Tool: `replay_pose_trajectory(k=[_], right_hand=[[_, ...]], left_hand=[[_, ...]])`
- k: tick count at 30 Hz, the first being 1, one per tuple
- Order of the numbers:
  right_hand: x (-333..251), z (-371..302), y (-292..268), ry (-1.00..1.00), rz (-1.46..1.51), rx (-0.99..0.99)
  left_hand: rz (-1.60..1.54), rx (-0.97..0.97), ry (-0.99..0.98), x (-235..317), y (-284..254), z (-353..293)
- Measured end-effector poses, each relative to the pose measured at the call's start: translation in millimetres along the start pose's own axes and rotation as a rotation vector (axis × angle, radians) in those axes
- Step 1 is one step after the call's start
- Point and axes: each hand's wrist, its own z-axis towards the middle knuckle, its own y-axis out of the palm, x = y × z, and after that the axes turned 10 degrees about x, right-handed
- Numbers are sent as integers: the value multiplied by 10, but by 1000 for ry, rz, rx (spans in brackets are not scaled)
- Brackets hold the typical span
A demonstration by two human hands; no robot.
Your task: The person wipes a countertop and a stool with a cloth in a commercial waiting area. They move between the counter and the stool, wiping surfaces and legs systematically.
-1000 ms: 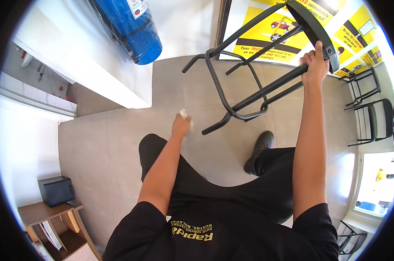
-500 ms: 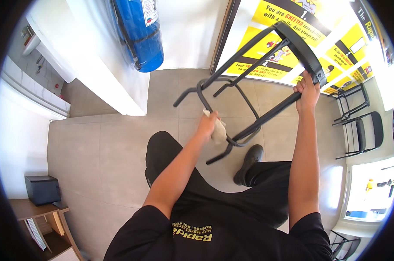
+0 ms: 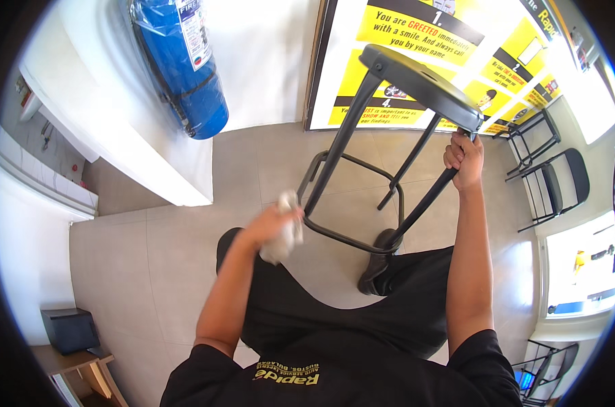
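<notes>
Black metal tubing frames one stool (image 3: 419, 83), set between 12 and 1 o'clock from the wearer's body, its rounded black seat at the far end and its legs slanting back toward the wearer. It looks tilted; whether any foot touches the floor (image 3: 185, 264) cannot be told. The right hand (image 3: 465, 161), at 1 o'clock, is closed around one leg just below the seat. The left hand (image 3: 263, 227), at 11 o'clock and slightly blurred, is curled around one pale, crumpled cloth (image 3: 280, 245). Its fingertips are right by another leg; contact cannot be made out.

The step in hand seems to be one hand steadying the stool while the other brings the cloth to its frame. As a judgement, the next move calls for a firm right-hand hold and cloth pressed flat to the tubing.

Counted: two bare hands, one cloth, one stool with three legs plainly visible and one footrest ring (image 3: 348, 240), and one dark shoe (image 3: 372, 275) partly behind that ring. Around them: one blue cylinder (image 3: 178, 61) in clear plastic at 11 o'clock, one yellow poster board (image 3: 423, 27) from 12 to 1, two black chairs (image 3: 555, 186) between 1 and 2, part of a third chair (image 3: 564, 363) at 3, and one black box (image 3: 73, 330) on one wooden shelf unit (image 3: 56, 359) at 9.
</notes>
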Motion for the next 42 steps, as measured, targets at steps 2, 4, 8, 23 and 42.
replay_pose_trajectory(k=[2,4,8,23,42], right_hand=[[4,-35,0,-10,-50,-5],[-9,-46,65,-19,-49,-11],[22,14,165,-25,-39,-12],[31,153,21,8,-86,85],[48,332,96,-1,-180,282]], left_hand=[[27,134,236,671,-197,148],[7,119,574,1302,-98,350],[161,-57,658,2170,413,721],[-140,61,731,2320,730,1126],[99,321,585,1839,1064,1333]])
